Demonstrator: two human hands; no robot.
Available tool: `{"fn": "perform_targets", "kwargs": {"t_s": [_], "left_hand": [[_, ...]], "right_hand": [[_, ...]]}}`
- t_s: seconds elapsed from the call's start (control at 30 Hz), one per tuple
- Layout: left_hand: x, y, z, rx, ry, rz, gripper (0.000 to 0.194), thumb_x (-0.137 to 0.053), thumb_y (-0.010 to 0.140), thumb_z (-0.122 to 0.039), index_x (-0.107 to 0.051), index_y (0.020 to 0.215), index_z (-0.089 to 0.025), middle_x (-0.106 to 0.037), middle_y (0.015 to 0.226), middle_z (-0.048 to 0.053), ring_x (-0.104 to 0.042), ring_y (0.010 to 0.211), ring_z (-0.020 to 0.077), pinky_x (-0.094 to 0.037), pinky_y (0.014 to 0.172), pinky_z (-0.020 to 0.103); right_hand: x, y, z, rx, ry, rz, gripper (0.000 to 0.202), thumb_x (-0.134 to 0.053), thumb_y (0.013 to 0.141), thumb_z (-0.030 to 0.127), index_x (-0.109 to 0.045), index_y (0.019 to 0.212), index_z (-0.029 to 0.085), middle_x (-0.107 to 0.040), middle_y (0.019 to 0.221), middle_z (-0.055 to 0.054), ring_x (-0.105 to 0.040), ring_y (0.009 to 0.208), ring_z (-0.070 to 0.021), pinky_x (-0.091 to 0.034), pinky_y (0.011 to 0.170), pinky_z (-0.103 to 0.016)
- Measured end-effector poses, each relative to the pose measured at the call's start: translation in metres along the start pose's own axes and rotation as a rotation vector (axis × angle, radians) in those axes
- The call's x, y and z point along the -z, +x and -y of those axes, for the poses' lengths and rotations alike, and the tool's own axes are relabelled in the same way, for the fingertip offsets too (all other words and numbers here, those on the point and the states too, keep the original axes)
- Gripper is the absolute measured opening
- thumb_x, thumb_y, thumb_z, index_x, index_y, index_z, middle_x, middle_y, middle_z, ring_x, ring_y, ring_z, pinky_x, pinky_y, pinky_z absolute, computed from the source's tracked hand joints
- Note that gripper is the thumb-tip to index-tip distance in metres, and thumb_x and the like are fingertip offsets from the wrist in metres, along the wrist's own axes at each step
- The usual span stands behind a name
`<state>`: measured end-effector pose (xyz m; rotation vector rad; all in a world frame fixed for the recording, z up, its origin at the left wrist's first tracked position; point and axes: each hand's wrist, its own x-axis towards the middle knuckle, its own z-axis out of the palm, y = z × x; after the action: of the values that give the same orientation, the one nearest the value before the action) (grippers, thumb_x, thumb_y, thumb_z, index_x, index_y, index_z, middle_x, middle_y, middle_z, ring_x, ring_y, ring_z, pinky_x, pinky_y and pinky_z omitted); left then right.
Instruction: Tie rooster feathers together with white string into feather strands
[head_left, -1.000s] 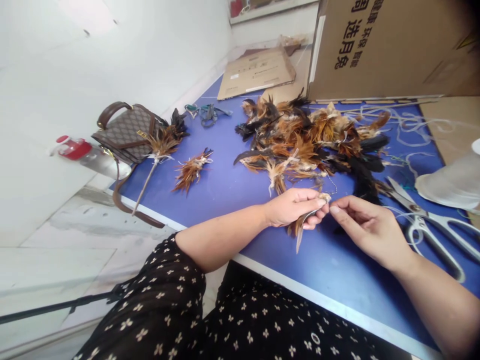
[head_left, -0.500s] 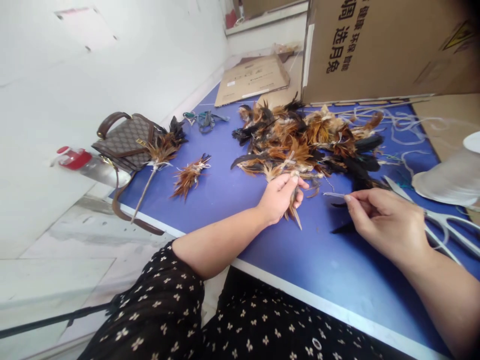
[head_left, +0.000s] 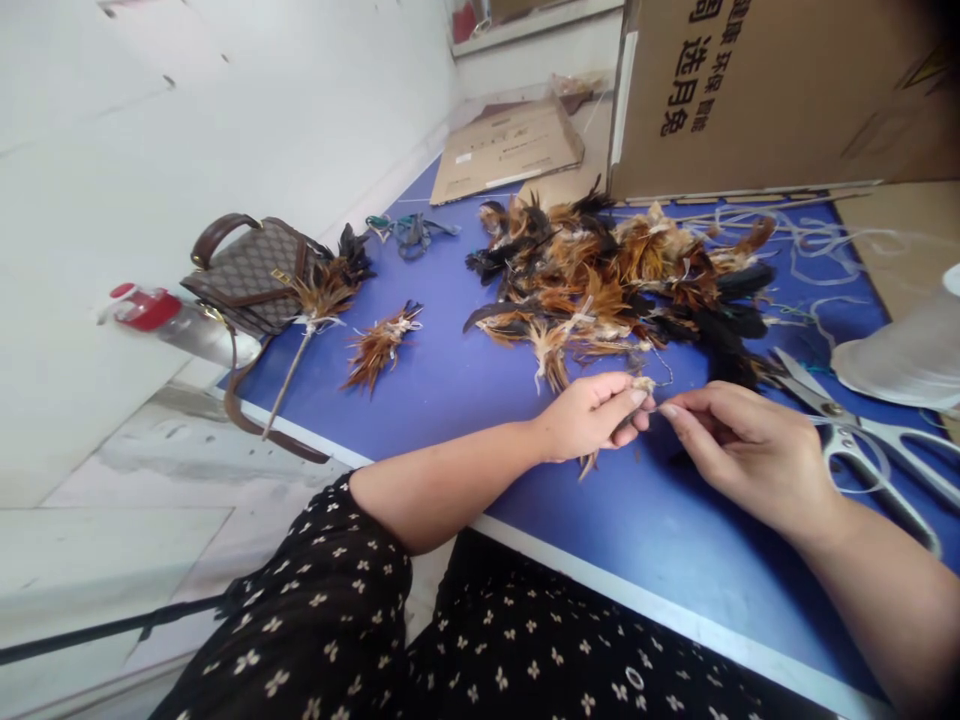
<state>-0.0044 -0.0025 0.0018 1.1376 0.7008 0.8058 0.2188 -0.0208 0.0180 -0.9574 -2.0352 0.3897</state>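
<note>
On the table (head_left: 442, 410), the left hand (head_left: 592, 416) is at the near edge of the feather pile (head_left: 607, 265), its fingers clamped around a small feather bundle (head_left: 643, 385). The bundle's pale end pokes out past the thumb tip, while darker feather tips hang below the palm. The right hand (head_left: 757, 455), near the pile's front right side, has thumb and forefinger pinched together on a thin strip (head_left: 657, 408), of which only a short end shows, just beside the bundle. Scissors (head_left: 831, 408) and a white spool (head_left: 892, 360) lie right of the pile. Left of it lie another feather bundle (head_left: 382, 348), a feather-topped stick (head_left: 291, 378) and, farther out, a handbag (head_left: 251, 275).
</note>
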Motion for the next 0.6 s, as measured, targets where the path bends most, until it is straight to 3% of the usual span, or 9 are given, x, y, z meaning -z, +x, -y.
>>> {"fn": "perform_targets", "kwargs": {"t_s": [0.17,0.3,0.5,0.6], "left_hand": [[0.002,0.0,0.001,0.062,-0.005,0.02,0.029,-0.065,0.108,-0.043,-0.064,0.104,-0.014,-0.054,0.082,-0.004,-0.045,0.056,0.0038,-0.033,0.051,0.022],[-0.001,-0.004,-0.005,0.161,0.058,0.061,0.024,-0.061,0.111,-0.036,-0.064,0.1,-0.015,-0.054,0.079,-0.005,-0.045,0.057,0.0042,-0.035,0.054,0.022],[-0.015,-0.015,-0.018,0.314,0.229,0.291,0.018,-0.06,0.112,-0.023,-0.069,0.1,-0.014,-0.061,0.079,-0.003,-0.055,0.066,0.0056,-0.047,0.066,0.023],[-0.018,-0.02,-0.021,0.33,0.187,0.329,0.021,-0.06,0.114,-0.028,-0.071,0.105,-0.013,-0.06,0.08,-0.003,-0.055,0.067,0.0056,-0.048,0.066,0.023]], "right_hand": [[0.011,-0.002,-0.008,0.039,0.047,0.112,0.003,-0.075,0.105,0.024,-0.077,0.104,0.025,-0.072,0.084,-0.001,-0.064,0.068,-0.0146,-0.051,0.063,-0.031],[0.025,0.002,0.0,0.031,0.114,0.208,0.01,-0.073,0.106,0.029,-0.075,0.097,0.026,-0.071,0.08,-0.002,-0.061,0.062,-0.0154,-0.047,0.057,-0.033],[0.024,0.008,0.013,-0.067,0.303,0.29,0.025,-0.07,0.109,0.037,-0.075,0.088,0.026,-0.076,0.079,-0.003,-0.07,0.066,-0.0176,-0.054,0.061,-0.032],[0.021,0.008,0.01,-0.193,0.385,0.319,0.03,-0.072,0.109,0.045,-0.075,0.086,0.026,-0.076,0.075,-0.002,-0.071,0.064,-0.0176,-0.056,0.062,-0.032]]}}
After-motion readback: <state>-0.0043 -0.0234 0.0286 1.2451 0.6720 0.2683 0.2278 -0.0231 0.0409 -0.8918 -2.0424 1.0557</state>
